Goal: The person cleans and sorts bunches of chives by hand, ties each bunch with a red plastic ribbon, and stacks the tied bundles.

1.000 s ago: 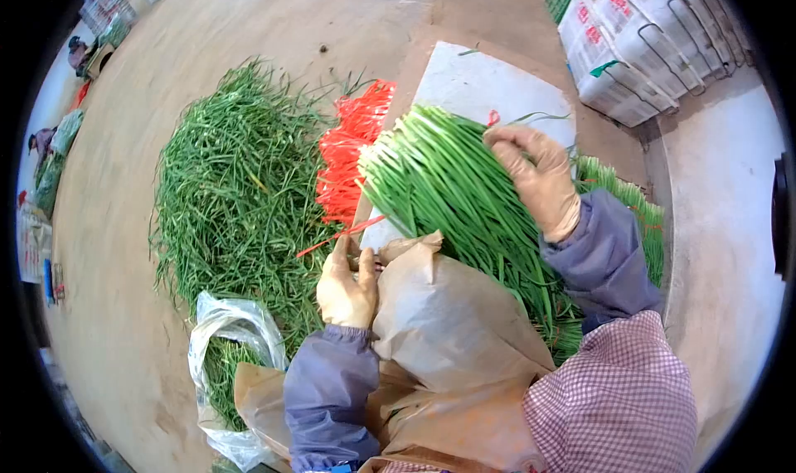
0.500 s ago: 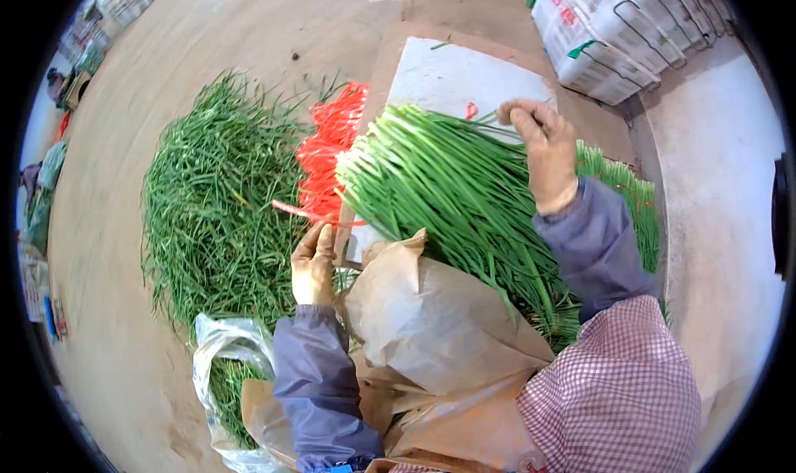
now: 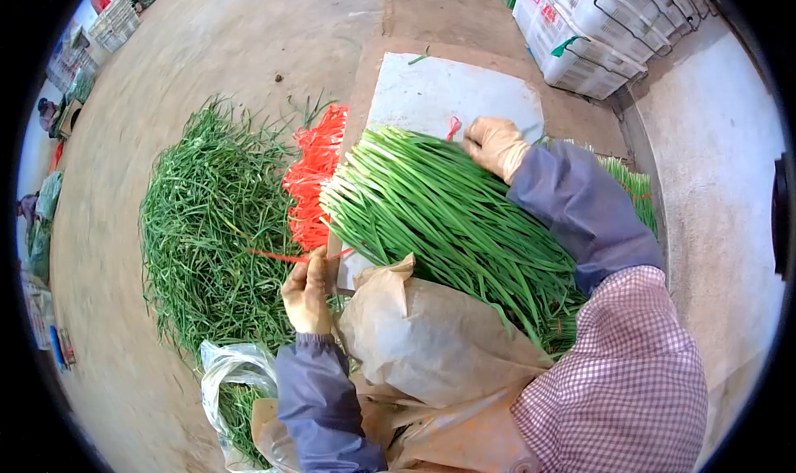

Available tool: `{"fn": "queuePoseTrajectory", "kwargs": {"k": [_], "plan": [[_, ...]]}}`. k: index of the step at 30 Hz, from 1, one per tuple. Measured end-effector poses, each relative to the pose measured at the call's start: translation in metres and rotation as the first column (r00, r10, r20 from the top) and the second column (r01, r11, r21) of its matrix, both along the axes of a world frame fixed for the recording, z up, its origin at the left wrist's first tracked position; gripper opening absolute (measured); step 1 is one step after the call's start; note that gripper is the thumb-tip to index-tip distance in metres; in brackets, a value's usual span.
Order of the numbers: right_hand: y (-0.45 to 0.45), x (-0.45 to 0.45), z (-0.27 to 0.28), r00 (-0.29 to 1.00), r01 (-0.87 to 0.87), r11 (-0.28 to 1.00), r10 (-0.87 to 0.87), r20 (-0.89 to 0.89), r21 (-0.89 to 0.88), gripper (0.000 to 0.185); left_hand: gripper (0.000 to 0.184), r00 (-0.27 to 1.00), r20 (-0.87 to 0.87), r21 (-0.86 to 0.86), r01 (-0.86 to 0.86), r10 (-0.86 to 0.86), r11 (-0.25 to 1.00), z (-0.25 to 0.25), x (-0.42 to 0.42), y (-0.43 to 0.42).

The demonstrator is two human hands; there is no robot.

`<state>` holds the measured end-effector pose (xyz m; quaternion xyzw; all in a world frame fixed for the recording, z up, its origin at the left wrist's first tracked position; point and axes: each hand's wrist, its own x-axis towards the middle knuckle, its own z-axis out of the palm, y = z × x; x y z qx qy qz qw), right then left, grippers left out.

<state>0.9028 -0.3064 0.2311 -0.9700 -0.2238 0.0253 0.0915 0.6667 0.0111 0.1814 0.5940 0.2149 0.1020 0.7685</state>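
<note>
A large bundle of green stalks [image 3: 448, 216] lies across a white board [image 3: 456, 92], pale ends to the left. My left hand [image 3: 308, 295], gloved, pinches a red tie [image 3: 278, 257] at the board's near left edge; the tie runs under or beside the pale ends. Beyond the bundle, my right hand [image 3: 496, 145], also gloved, has its fingers curled together next to a small red loop [image 3: 453, 128]. Whether those fingers hold anything is hidden. A pile of red ties [image 3: 315, 174] hangs at the board's left edge.
Loose green leaves [image 3: 220, 232] are heaped at the left, above a clear plastic bag [image 3: 240, 373] with greens. White crates [image 3: 589, 33] stand at the upper right. More bundles [image 3: 634, 191] lie beyond my right arm. People [image 3: 47, 115] are at the far left.
My right hand has moved left and down toward the red loop and closed its fingers more. My left hand keeps its pinch on the red tie. The view has shifted slightly.
</note>
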Motion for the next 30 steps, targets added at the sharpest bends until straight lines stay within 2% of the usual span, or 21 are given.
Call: {"fn": "queuePoseTrajectory", "kwargs": {"k": [1,2,3,5,6,9,10,11,14,15,18,19,20,22,25,26,29,30], "plan": [[0.001,-0.009,0.004,0.995,0.003,0.999,-0.008,-0.095,-0.052,0.027,0.028,0.999,0.016,0.023,0.038,-0.038,0.999,-0.001,-0.007,0.002],[-0.004,-0.018,0.006,0.991,-0.050,0.998,0.055,-0.126,0.045,0.028,0.029,0.999,0.038,0.104,-0.017,0.014,0.994,0.001,-0.011,-0.004],[-0.004,-0.019,0.011,0.979,-0.031,0.999,0.035,-0.203,0.022,0.029,0.028,0.998,0.050,0.115,0.017,-0.023,0.993,0.001,-0.018,-0.004],[-0.003,-0.018,0.020,0.936,0.002,1.000,-0.010,-0.353,-0.025,0.032,0.026,0.997,0.022,0.257,0.065,-0.073,0.964,0.006,-0.025,-0.006],[-0.005,-0.013,0.015,0.941,0.042,0.999,-0.040,-0.336,0.001,0.036,0.027,0.996,0.036,0.270,0.070,-0.082,0.960,0.010,-0.027,-0.008],[0.004,0.005,0.019,0.834,0.406,0.902,-0.300,-0.463,0.148,0.041,0.028,0.991,0.061,0.345,0.095,-0.123,0.934,0.022,-0.029,-0.014],[0.014,0.016,0.026,0.800,0.444,0.893,-0.357,-0.482,0.076,0.042,0.028,0.987,0.055,0.393,0.116,-0.149,0.912,0.023,-0.029,-0.013],[0.022,0.015,0.031,0.831,0.400,0.916,-0.342,-0.439,0.043,0.039,0.028,0.983,0.049,0.440,0.138,-0.177,0.887,0.024,-0.028,-0.013],[0.048,0.006,0.042,0.921,0.287,0.957,-0.289,-0.261,-0.046,0.035,0.026,0.986,-0.005,0.371,0.155,-0.164,0.916,0.019,-0.030,-0.011],[0.047,0.009,0.033,0.922,0.278,0.959,-0.280,-0.267,-0.044,0.035,0.026,0.987,-0.026,0.339,0.156,-0.157,0.928,0.016,-0.030,-0.011],[0.034,0.037,-0.021,0.921,0.279,0.960,-0.275,-0.275,-0.024,0.036,0.022,0.980,-0.086,0.392,0.200,-0.181,0.898,0.010,-0.031,-0.010],[0.030,0.033,-0.018,0.922,0.281,0.959,-0.277,-0.270,-0.025,0.034,0.021,0.977,-0.106,0.410,0.213,-0.186,0.887,0.009,-0.031,-0.008],[0.028,0.024,-0.011,0.923,0.282,0.959,-0.278,-0.264,-0.024,0.032,0.019,0.964,-0.128,0.478,0.264,-0.231,0.838,0.038,-0.030,-0.015],[0.023,0.003,0.004,0.923,0.296,0.955,-0.293,-0.251,-0.026,0.027,0.016,0.950,-0.084,0.451,0.304,-0.299,0.839,0.038,-0.034,-0.015],[0.007,-0.019,-0.011,0.967,0.254,0.896,-0.222,-0.128,0.365,0.022,0.015,0.919,-0.048,0.482,0.364,-0.391,0.797,0.054,-0.027,-0.017],[0.009,-0.025,-0.014,0.958,0.287,0.775,-0.218,-0.189,0.563,0.013,0.015,0.906,-0.053,0.506,0.388,-0.421,0.770,0.063,-0.022,-0.018],[0.025,-0.040,-0.007,0.952,0.294,0.506,-0.083,-0.294,0.811,0.006,0.015,0.888,0.005,0.597,0.366,-0.459,0.714,0.091,-0.006,-0.024],[0.032,-0.047,0.003,0.955,0.273,0.532,-0.052,-0.291,0.802,0.007,0.015,0.879,0.051,0.654,0.330,-0.474,0.681,0.099,-0.003,-0.027]]}}
